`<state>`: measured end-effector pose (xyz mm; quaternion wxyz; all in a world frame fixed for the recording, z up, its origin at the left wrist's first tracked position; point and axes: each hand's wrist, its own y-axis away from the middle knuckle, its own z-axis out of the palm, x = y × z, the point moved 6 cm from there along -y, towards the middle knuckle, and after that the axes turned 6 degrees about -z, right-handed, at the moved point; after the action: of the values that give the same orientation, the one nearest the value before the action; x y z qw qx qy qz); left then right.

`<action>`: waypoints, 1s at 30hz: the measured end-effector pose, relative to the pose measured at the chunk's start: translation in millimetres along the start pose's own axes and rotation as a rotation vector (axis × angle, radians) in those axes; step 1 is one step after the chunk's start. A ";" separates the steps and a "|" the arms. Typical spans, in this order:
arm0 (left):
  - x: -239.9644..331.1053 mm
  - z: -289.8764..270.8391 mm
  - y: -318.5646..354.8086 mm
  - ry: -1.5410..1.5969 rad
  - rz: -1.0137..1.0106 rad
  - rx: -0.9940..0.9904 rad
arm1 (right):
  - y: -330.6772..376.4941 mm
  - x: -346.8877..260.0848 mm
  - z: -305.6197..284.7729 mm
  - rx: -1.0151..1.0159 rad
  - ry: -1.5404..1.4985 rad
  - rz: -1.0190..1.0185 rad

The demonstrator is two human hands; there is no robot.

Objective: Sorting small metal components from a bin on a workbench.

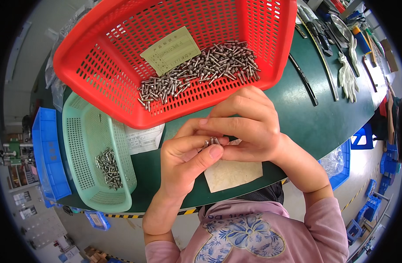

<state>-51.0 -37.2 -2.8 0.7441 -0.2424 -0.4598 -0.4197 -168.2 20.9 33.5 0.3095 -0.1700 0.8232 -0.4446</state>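
Note:
Over the near side of the green table, my two hands meet in front of me. My left hand [183, 160] is closed around several small metal pins [212, 141], whose ends poke up between thumb and fingers. The fingertips of my right hand [249, 125] are bent together beside those pins; whether they pinch one is hidden. Just beyond my hands stands a red perforated basket [96, 94], tilted toward me, with a heap of metal pins [201, 65] and a yellowish paper card [171, 50] in it. A pale green basket [85, 166] at the left holds a smaller heap of similar pins [108, 168].
Below my hands lies a beige sheet [234, 175] on the green table [332, 118]. A printed paper [144, 139] is partly under the baskets. Blue bins [49, 153] stand at the far left. White gloves [348, 79], a long dark strip [304, 79] and tools lie at the right.

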 end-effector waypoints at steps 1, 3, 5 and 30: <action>1.4 -0.3 0.1 -0.052 0.014 0.010 | -0.2 -0.3 0.0 -0.014 -0.004 0.000; 5.1 -0.3 -0.9 -0.102 0.027 0.017 | -0.1 1.6 -3.1 -0.006 0.029 0.032; 25.4 8.7 0.2 -0.786 0.290 0.056 | 1.7 5.4 -5.9 0.001 0.067 0.067; 125.5 -77.9 117.2 -1.706 0.440 0.960 | 14.6 -9.2 30.6 -0.236 0.004 0.103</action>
<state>114.0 -83.6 75.8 0.2457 -0.2160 -0.9052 0.2712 -141.2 14.9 11.9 0.3082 -0.1619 0.8781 -0.3283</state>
